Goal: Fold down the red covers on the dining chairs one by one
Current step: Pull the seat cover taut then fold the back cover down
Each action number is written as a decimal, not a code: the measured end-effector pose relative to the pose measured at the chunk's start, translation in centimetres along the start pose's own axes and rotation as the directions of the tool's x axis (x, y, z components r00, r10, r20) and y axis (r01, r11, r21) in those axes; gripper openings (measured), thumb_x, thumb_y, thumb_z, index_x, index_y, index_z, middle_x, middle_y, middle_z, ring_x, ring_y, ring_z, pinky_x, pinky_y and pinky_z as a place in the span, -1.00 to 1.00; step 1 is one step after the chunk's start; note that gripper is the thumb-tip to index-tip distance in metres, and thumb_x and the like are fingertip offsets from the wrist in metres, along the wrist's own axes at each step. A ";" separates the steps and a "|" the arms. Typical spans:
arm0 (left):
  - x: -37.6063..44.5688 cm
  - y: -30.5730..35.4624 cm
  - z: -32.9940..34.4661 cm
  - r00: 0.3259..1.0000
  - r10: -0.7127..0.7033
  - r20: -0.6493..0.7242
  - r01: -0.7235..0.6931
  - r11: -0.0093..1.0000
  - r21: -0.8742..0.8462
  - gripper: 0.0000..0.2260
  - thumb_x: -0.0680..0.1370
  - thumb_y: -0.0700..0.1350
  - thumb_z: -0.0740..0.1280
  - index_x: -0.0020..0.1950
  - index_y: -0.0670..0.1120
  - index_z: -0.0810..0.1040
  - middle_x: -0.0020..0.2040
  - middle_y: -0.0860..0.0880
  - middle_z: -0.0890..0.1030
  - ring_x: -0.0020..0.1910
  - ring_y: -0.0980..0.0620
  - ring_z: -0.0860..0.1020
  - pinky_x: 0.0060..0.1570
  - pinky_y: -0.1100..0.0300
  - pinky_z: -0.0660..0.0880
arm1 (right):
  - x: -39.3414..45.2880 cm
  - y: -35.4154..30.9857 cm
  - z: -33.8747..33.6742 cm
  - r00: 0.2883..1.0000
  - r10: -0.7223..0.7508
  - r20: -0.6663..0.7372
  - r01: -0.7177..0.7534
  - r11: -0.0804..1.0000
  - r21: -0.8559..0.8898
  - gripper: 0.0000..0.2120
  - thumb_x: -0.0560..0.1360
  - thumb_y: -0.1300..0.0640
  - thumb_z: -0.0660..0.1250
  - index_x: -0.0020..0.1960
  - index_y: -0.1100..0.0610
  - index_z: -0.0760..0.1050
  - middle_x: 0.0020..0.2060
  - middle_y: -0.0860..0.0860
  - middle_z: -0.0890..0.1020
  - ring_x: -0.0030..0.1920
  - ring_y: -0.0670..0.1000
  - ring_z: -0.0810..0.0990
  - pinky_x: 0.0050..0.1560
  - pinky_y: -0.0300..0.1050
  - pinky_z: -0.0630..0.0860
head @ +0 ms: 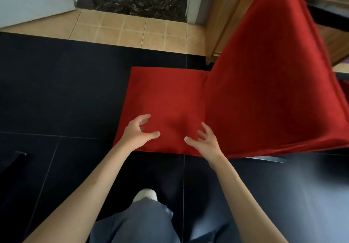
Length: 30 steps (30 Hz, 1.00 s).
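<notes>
We hover our left hand [138, 131] and right hand [204, 141], both empty with fingers loosely spread, over the near edge of the red cover [170, 99] lying flat on the seat, probably so we can smooth it.

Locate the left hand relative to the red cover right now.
In the head view the left hand sits left of centre, fingers loosely curled over the near-left part of the red cover on the seat, with the right hand just beside it.
</notes>
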<state>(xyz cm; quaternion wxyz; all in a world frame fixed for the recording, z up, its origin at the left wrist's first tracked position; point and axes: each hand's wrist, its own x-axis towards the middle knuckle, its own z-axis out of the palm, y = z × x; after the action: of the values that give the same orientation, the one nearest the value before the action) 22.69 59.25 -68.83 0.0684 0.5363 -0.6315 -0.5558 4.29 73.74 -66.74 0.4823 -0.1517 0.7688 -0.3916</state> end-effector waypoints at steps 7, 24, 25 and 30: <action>3.6 -7.2 2.5 0.998 -0.025 -0.054 0.024 1.000 -0.019 -0.32 0.35 -0.03 0.57 0.41 0.06 0.39 0.36 -0.01 0.46 0.28 -0.01 0.46 0.27 0.03 0.44 | 4.6 6.4 3.3 0.998 0.000 -0.063 -0.002 1.000 -0.029 -0.10 0.38 0.06 0.55 0.56 -0.02 0.12 0.46 0.09 0.33 0.42 0.10 0.36 0.37 0.00 0.38; 4.0 -16.0 9.9 0.923 -0.220 -0.315 0.192 0.974 -0.118 -0.11 0.42 0.04 0.50 0.57 0.04 0.00 0.55 -0.13 0.08 0.48 -0.15 0.22 0.34 -0.04 0.32 | 8.5 14.8 7.9 0.914 0.184 -0.363 -0.212 0.976 -0.040 0.19 0.41 -0.08 0.50 0.52 -0.02 -0.46 0.53 0.29 -0.19 0.42 0.35 0.28 0.31 0.16 0.36; 4.1 -16.2 10.1 0.910 -0.269 -0.316 0.226 0.960 -0.166 -0.08 0.42 0.05 0.50 0.58 0.05 -0.05 0.55 -0.13 0.06 0.47 -0.17 0.23 0.33 -0.06 0.32 | 8.7 15.0 8.0 0.911 0.177 -0.373 -0.202 0.979 -0.027 0.20 0.41 -0.08 0.50 0.52 -0.02 -0.47 0.53 0.29 -0.17 0.43 0.35 0.28 0.31 0.16 0.36; 5.7 -16.0 11.8 0.866 -0.406 -0.291 0.264 0.867 -0.422 0.05 0.41 0.07 0.51 0.57 0.02 -0.25 0.52 -0.17 0.16 0.44 -0.18 0.29 0.34 -0.05 0.31 | 10.1 14.9 8.0 0.872 0.235 -0.430 -0.187 0.971 0.150 0.24 0.39 -0.11 0.51 0.49 -0.01 -0.52 0.53 0.32 -0.09 0.42 0.34 0.30 0.32 0.17 0.35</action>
<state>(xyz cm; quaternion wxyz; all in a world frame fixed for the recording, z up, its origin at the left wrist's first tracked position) 21.86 65.42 -88.55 0.1863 0.7119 -0.3865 -0.5560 8.44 73.55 -86.00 0.3411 0.0517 0.8490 -0.4003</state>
